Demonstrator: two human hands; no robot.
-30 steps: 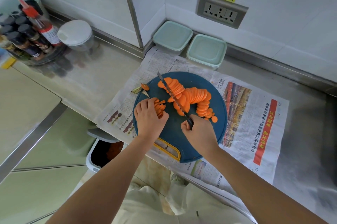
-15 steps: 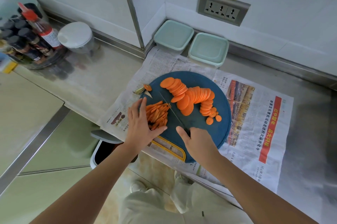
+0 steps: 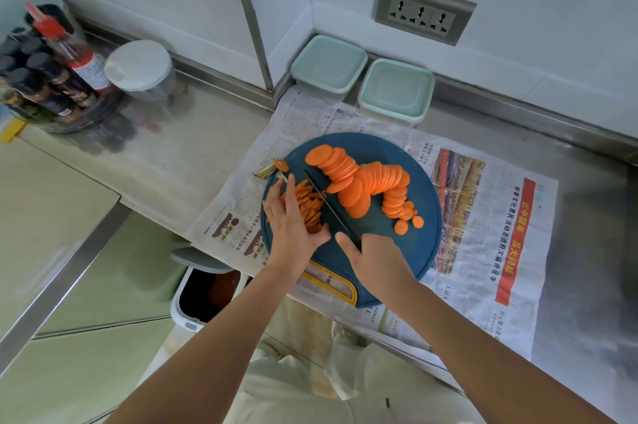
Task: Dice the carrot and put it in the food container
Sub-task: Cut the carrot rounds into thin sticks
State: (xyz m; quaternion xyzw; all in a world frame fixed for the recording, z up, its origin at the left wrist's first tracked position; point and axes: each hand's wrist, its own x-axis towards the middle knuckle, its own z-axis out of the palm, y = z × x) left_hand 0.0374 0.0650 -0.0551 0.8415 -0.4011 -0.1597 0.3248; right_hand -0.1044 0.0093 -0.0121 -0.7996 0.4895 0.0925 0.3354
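Observation:
A round blue cutting board [image 3: 379, 251] lies on newspaper. Orange carrot slices [image 3: 366, 181] fan across its middle and right. Thin carrot strips [image 3: 309, 206] are piled at its left. My left hand [image 3: 291, 226] lies flat with straight fingers against the strips' left side. My right hand [image 3: 376, 257] grips the handle of a knife [image 3: 328, 206], whose blade lies along the right side of the strips, tip pointing away. The carrot's stem end [image 3: 278, 168] sits at the board's far left rim. Two lidded pale-green food containers [image 3: 328, 66] [image 3: 395, 92] stand against the back wall.
Newspaper [image 3: 483, 216] covers the steel counter. A rack of spice bottles [image 3: 45, 78] and a white-lidded jar [image 3: 141, 67] stand at the far left. An open bin [image 3: 207, 289] sits below the counter edge. A wall socket [image 3: 423, 14] is behind the containers.
The knife has come down from its raised slant over the slices and now lies beside the strips. My left hand has opened flat, uncovering and gathering the strips.

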